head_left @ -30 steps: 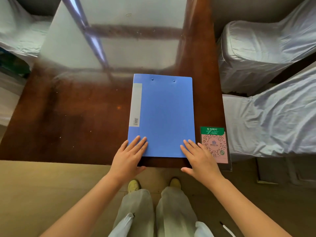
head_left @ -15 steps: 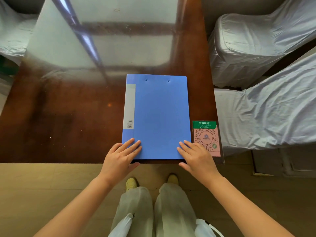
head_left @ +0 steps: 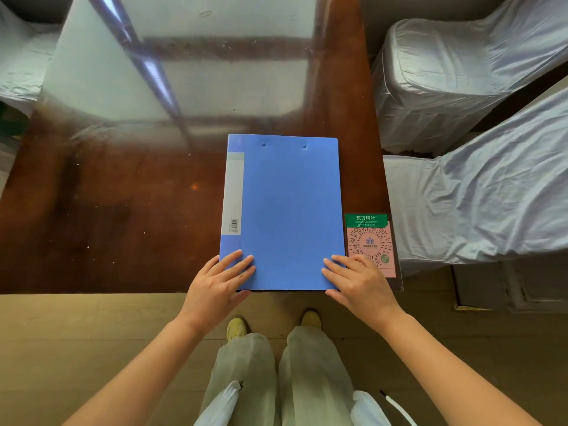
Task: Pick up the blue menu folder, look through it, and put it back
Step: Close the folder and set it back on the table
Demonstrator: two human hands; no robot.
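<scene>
The blue menu folder (head_left: 285,210) lies closed and flat on the dark wooden table (head_left: 123,210), its near edge level with the table's front edge. A grey label strip runs down its left side. My left hand (head_left: 215,287) holds the near left corner, fingers flat on the cover and thumb at the edge below. At the near right corner, my right hand (head_left: 359,284) grips the same way.
A pink and green QR-code card (head_left: 368,241) lies right of the folder, partly under my right fingers. Two cloth-covered chairs (head_left: 461,72) (head_left: 476,195) stand along the table's right side, another (head_left: 21,66) at the far left. Window glare covers the far tabletop.
The folder's near edge has come slightly closer to the table's front edge. Both hands stay on its near corners.
</scene>
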